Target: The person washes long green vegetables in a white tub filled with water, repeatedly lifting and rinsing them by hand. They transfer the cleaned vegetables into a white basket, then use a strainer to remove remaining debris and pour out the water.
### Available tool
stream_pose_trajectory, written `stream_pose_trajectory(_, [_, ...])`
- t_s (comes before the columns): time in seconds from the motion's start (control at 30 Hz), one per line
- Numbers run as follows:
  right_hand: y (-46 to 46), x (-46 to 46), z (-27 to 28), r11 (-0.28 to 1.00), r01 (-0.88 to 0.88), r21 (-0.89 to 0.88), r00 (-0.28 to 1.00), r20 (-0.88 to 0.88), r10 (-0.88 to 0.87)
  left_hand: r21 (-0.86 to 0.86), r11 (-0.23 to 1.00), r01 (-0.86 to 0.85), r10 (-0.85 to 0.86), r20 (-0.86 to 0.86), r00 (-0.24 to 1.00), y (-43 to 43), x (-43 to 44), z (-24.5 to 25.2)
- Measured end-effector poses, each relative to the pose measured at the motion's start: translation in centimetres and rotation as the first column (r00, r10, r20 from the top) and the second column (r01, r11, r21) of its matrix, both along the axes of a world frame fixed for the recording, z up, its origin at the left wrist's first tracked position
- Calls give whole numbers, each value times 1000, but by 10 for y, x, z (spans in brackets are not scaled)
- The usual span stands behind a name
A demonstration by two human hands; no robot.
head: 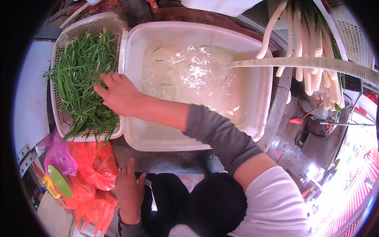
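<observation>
My right hand (pixel 120 96) reaches over the wash tub to the left. Its fingertips rest on or in a heap of cut green stalks (pixel 86 65), likely Chinese chives; whether they grip any is hidden. The heap fills a white perforated plastic basket (pixel 56 105), with some stalks hanging over its rim. Beside it stands a large white plastic tub (pixel 177 32) of rippling water, where a few loose green pieces float. My left hand (pixel 130 192) is low at the left, fingers up and somewhat apart, holding nothing, close to the red plastic bags (pixel 97 163).
A ribbed pale hose (pixel 296 62) crosses the tub's right rim into the water. Peeled leeks or large scallions (pixel 314 68) hang over an edge at upper right. A purple bag (pixel 60 157) and a green oval object (pixel 60 181) lie at left. My knees are below the tub.
</observation>
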State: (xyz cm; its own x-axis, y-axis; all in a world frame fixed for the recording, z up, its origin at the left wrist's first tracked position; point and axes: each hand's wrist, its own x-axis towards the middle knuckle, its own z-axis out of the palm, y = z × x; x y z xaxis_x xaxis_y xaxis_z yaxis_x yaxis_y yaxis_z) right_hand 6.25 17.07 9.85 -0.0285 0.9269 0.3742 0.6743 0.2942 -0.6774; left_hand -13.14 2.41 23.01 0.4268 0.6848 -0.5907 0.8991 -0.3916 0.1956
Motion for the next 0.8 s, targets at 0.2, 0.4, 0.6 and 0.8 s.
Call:
stream_pose_trajectory(0.2, [-116,59,-76,908,177,-380,942,-201,-268,-11,1000,16,-17,-56,998,-5,-9,2])
stream_pose_trajectory(0.4, [-194,107,-85,704,319,-634,910,-3,-415,26,997,68,-67,-41,997,-9,-13,3])
stream_pose_trajectory(0.6, [-144,125,-25,772,336,-539,850,-179,-495,161,977,143,-169,161,972,7,13,19])
stream_pose_trajectory(0.8, [-78,113,71,907,290,-306,835,-382,-396,199,968,155,-196,202,960,10,-2,18])
